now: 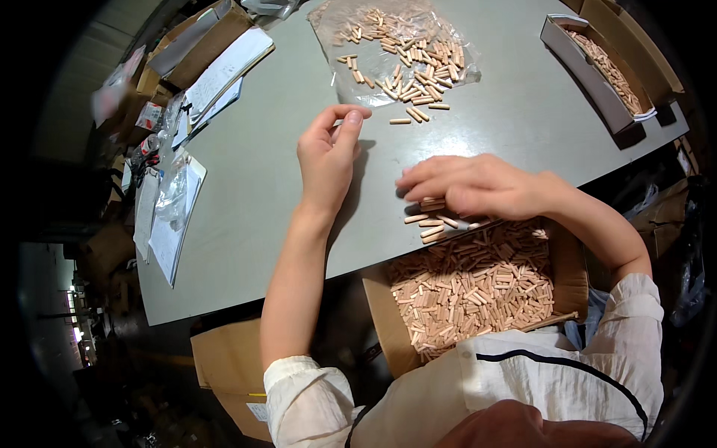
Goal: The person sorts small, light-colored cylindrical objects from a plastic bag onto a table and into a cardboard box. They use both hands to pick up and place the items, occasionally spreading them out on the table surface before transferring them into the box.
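Over the middle of the grey table my left hand (328, 153) is raised, its fingers curled and its thumb against the index finger. Whatever may be between them is hidden. My right hand (482, 183) reaches in low over the table's near edge, fingers stretched out and slightly blurred. Beneath and beside it lie several short wooden dowels (431, 223), partly covered by the hand. Just below the edge stands an open cardboard box (388, 328) full of loose dowels (478, 291). Beyond my left hand, a few single dowels (420, 113) lie next to a larger spread.
A clear plastic bag (347, 89) lies flat at the far side under many scattered dowels (426, 63). An open long box (590, 82) with dowels stands at the far right. Papers (224, 71) and a clipboard (179, 216) line the table's left side.
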`<state>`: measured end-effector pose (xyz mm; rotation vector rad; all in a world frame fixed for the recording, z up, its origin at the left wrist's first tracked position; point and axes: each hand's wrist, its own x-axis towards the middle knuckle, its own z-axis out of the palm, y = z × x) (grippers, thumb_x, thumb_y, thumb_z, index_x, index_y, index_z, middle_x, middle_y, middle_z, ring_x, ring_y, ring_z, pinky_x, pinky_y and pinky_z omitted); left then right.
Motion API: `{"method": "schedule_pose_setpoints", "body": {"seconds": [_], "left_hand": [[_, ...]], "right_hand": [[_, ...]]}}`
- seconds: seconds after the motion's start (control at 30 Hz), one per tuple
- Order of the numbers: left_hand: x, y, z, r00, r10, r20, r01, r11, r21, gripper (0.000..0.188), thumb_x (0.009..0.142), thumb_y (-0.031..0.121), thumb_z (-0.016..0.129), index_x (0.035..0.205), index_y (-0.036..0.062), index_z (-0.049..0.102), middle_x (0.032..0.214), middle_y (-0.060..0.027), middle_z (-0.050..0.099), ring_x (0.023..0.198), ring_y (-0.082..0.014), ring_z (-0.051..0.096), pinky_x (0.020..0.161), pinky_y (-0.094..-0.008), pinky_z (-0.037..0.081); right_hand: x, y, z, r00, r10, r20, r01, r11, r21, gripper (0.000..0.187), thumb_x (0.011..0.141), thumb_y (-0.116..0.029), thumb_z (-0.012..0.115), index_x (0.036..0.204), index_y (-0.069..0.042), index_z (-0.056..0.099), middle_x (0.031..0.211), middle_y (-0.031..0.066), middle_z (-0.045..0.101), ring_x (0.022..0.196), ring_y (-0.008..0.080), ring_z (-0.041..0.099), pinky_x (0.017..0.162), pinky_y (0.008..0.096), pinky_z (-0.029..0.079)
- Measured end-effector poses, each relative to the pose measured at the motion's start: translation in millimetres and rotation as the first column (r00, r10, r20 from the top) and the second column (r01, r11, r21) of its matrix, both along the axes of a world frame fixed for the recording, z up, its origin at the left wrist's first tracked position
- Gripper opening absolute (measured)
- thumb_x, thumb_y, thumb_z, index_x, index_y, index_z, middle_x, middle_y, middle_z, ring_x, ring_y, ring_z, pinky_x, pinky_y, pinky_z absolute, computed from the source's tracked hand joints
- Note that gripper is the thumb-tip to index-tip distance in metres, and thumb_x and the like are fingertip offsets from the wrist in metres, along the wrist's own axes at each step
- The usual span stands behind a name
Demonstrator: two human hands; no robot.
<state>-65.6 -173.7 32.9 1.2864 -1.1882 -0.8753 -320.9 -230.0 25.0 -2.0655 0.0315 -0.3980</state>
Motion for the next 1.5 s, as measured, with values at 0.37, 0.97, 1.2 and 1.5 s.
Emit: {"method": "schedule_pose_setpoints", "body": {"seconds": [0.37,0.97,1.2,1.5], "left_hand": [[1,0,0,1.000,-0.008,-0.006,0.008,1.000,0.026,0.020,0.103,0.020,0.065,0.101,0.0006,0.072,0.068,0.0102,0.048,0.057,-0.0002,0.034,0.051,-0.0212,0.024],[19,-3,11,0.891,0.024,-0.453,0.113,0.956,0.272,0.031,0.107,0.014,0.053,0.131,-0.0047,0.055,0.076,-0.0004,0.055,0.048,-0.0019,0.033,0.044,-0.0191,0.024],[7,1,11,0.967,-0.116,-0.229,0.183,0.937,0.296,0.026,0.106,0.018,0.057,0.121,-0.0018,0.064,0.065,0.0050,0.051,0.049,-0.0012,0.036,0.045,-0.0191,0.026],[-11,9,-7,0.675,0.101,0.731,-0.108,0.993,-0.037,0.039,0.093,0.035,0.078,0.119,0.0064,0.070,0.065,-0.0067,0.063,0.055,-0.0194,0.061,0.055,-0.0351,0.049]], "right_hand": [[-21,7,39,0.961,0.268,-0.069,-0.163,0.750,0.641,0.024,0.095,-0.018,0.074,0.087,0.004,0.079,0.093,0.0149,0.078,0.090,0.0214,0.073,0.085,0.0346,0.055],[61,-171,-20,0.675,-0.716,-0.181,0.525,0.637,-0.564,0.060,0.110,-0.049,0.037,0.151,-0.008,0.050,0.157,0.0229,0.045,0.144,0.0413,0.042,0.118,0.0473,0.034],[26,-120,-23,0.859,-0.511,-0.020,0.366,0.642,-0.674,0.051,0.111,-0.039,0.037,0.152,-0.010,0.050,0.158,0.0199,0.046,0.148,0.0382,0.039,0.123,0.0500,0.028],[-7,-32,-8,0.850,-0.517,-0.101,0.243,0.555,-0.796,0.073,0.107,-0.055,0.042,0.161,-0.006,0.035,0.168,0.0235,0.029,0.157,0.0414,0.022,0.128,0.0532,0.014]]}}
